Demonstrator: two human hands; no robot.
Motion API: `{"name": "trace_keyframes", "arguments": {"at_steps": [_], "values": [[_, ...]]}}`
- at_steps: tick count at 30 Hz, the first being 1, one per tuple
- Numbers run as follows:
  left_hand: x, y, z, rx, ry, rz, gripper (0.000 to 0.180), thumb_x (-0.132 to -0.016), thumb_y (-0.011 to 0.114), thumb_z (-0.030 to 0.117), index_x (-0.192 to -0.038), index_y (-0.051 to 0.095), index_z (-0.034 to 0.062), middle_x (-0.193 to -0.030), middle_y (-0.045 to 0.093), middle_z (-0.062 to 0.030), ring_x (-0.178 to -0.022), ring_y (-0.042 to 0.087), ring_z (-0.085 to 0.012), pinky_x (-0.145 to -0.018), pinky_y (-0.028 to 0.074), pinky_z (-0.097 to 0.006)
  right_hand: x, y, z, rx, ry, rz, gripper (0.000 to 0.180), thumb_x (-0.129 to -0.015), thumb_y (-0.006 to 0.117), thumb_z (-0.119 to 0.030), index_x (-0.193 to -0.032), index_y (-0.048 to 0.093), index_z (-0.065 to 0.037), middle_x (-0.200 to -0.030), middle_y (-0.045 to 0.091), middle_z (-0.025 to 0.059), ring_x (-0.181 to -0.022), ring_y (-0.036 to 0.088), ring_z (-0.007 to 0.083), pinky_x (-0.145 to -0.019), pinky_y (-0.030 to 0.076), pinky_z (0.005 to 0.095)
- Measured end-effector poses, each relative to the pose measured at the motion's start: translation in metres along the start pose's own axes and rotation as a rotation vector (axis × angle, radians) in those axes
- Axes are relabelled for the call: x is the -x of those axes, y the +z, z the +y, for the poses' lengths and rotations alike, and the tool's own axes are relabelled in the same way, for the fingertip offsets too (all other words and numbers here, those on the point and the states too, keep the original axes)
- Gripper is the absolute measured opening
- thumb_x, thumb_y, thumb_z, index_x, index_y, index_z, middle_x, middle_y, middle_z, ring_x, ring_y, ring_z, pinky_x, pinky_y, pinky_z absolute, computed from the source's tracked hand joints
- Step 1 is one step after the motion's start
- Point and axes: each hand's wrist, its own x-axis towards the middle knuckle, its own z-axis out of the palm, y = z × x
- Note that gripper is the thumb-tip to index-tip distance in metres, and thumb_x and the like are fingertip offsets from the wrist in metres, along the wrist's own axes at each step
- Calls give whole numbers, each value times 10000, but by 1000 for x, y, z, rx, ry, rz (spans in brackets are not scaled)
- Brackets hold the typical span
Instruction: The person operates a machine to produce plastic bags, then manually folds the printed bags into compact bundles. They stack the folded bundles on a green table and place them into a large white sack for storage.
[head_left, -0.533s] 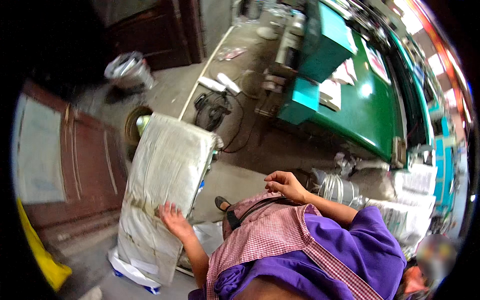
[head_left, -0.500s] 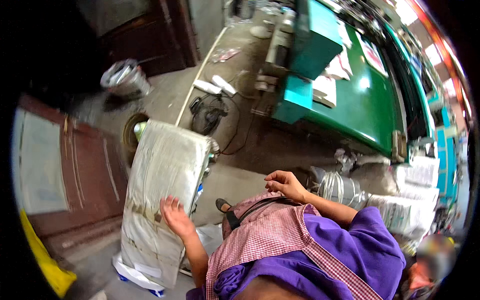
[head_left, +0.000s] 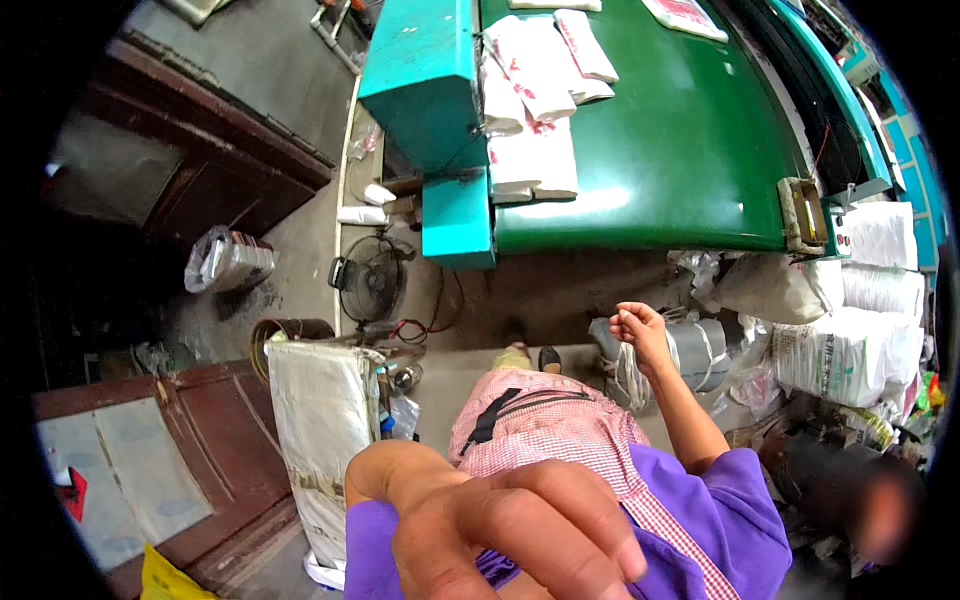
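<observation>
My left hand (head_left: 525, 530) is raised close to the camera, over the chest of my purple shirt. Its fingers bend forward and stand a little apart; no object shows in it, and its palm is hidden. Out to the right, my right hand (head_left: 640, 335) hangs in the air with its fingers curled in, nothing visible in them. Behind that hand lies a grey bundle (head_left: 700, 355) tied with pale cord. I wear a red-and-white checked apron (head_left: 555, 425).
Ahead, a green belt (head_left: 660, 170) carries folded white bags (head_left: 535, 155) beside teal machine housings (head_left: 458, 215). A floor fan (head_left: 370, 280) and a plastic-wrapped slab (head_left: 320, 440) stand to the left. White stacks (head_left: 845, 355) and a blurred person (head_left: 885, 510) are at the right.
My left hand has come up from beside the wrapped slab to near the camera. My right hand has moved outward to the right. The view has turned, bringing the green belt nearer the middle.
</observation>
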Motion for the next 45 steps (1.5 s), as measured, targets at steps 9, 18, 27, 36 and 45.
{"name": "trace_keyframes", "arguments": {"at_steps": [9, 18, 27, 36, 45], "values": [[-54, -57, -48, 110, 103, -194, 206, -888, 596, 313, -888, 705, 138, -1080, 584, -175, -974, 522, -294, -813, 434, -384, -74, 13, -65, 93, -113, 8, 178, -886, 577, -86, -1042, 585, -1, -832, 654, 80, -684, 620, 117, -568, 480, 213], [-93, -209, -136, -934, -280, 175, 353, -798, 583, 9, -1148, 536, -5, -1203, 527, -147, -1108, 518, -240, -952, 404, -350, -218, 32, -159, 301, -313, 16, 298, -850, 607, -153, -1091, 593, 22, -951, 648, 76, -797, 628, 152, -680, 499, 269], [-124, -419, -294, -1159, -629, 830, 571, -824, 625, 170, -1295, 417, -78, -1268, 501, -227, -1164, 505, -305, -985, 394, -365, -423, 45, -260, 685, -562, 47, 628, -725, 693, -238, -1244, 482, 45, -1199, 543, 243, -1115, 534, 322, -945, 428, 393], [-160, -463, -370, -1506, -878, 1095, 699, -688, 771, 204, -1244, 441, -62, -1175, 543, -216, -1094, 538, -318, -937, 431, -407, -549, 83, -283, 1264, -402, -3, 963, -635, 722, -288, -1407, 198, -48, -1389, 259, 302, -1264, 296, 475, -1015, 305, 550], [-185, -518, -361, -685, -612, 1214, 349, -805, 633, 88, -1114, 533, -42, -976, 641, -138, -816, 653, -225, -730, 554, -350, -573, 23, -298, 762, -467, -359, 823, -621, 607, -77, -1382, 295, -24, -1047, 623, 172, -930, 600, 323, -864, 467, 375]]}}
